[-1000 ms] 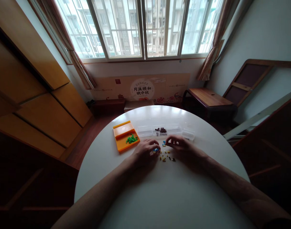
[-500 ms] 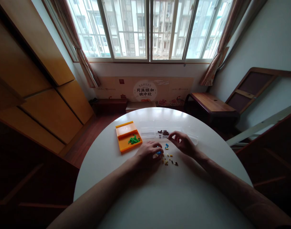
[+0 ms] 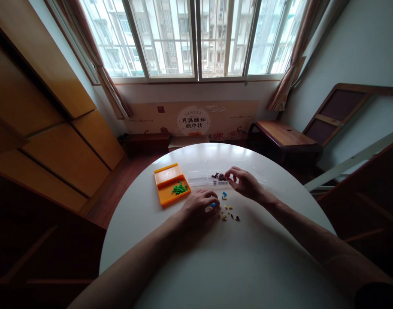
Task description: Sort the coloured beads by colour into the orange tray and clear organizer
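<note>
My left hand (image 3: 200, 205) rests on the table with its fingers curled around blue toy bricks (image 3: 213, 205), which its fingers partly hide. My right hand (image 3: 245, 183) hangs over the clear plastic box, thumb and fingertips bent close together in a pinch. Whatever lies between those tips is too small to make out. Just left of them, dark brown bricks (image 3: 220, 176) lie heaped in one compartment of the clear box (image 3: 198, 177). Between my hands lie a blue brick (image 3: 224, 194) and loose yellow bricks (image 3: 230, 207). A dark brick (image 3: 237, 218) lies nearer to me.
An orange tray (image 3: 166, 198) with green bricks (image 3: 179, 188) stands left of the clear box. All of this is on a round white table (image 3: 196, 266). Beyond its far edge are a wooden stool (image 3: 285, 132) and a window.
My right hand has moved up and slightly left, from the box's near edge to over the brown bricks. My left hand keeps its place by the blue bricks. The view has shifted slightly.
</note>
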Tool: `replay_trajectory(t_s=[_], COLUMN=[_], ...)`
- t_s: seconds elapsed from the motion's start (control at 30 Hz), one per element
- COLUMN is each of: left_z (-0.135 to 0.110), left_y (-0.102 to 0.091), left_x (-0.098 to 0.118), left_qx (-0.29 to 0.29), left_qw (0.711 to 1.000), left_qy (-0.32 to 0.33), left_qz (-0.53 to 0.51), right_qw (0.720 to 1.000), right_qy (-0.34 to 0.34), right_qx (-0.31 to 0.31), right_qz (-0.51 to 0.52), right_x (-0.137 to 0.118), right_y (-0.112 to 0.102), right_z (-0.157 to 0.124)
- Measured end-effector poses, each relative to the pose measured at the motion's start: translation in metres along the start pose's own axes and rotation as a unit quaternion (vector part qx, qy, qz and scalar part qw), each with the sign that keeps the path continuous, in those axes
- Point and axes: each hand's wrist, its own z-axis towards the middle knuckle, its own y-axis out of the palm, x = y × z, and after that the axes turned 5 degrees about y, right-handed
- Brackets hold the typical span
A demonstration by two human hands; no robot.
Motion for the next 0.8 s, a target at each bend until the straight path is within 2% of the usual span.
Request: replay_trajectory(t_s=[0.17,0.23,0.4,0.7,0.8], left_z=[0.001,0.001,0.003,0.003,0.001], left_y=[0.001,0.002,0.001,0.000,0.003], left_x=[0.000,-0.001,-0.001,0.000,-0.002], left_qx=[0.000,0.002,-0.004,-0.003,-0.001], left_qw=[1.000,1.000,1.000,1.000,1.000], left_qy=[-0.002,-0.003,-0.006,-0.006,-0.008], left_qz=[-0.010,-0.007,-0.012,-0.015,-0.012], right_qw=[0.990,0.986,0.968,0.970,0.979], right_qy=[-0.034,-0.031,-0.033,-0.038,-0.055], right_qx=[-0.121,-0.150,-0.226,-0.221,-0.181], right_qz=[0.068,0.072,0.107,0.094,0.080], right_x=[-0.011,-0.018,-0.030,-0.022,-0.020], right_y=[-0.026,-0.037,-0.050,-0.038,-0.034], right_z=[-0.046,-0.063,-0.084,-0.086,-0.081])
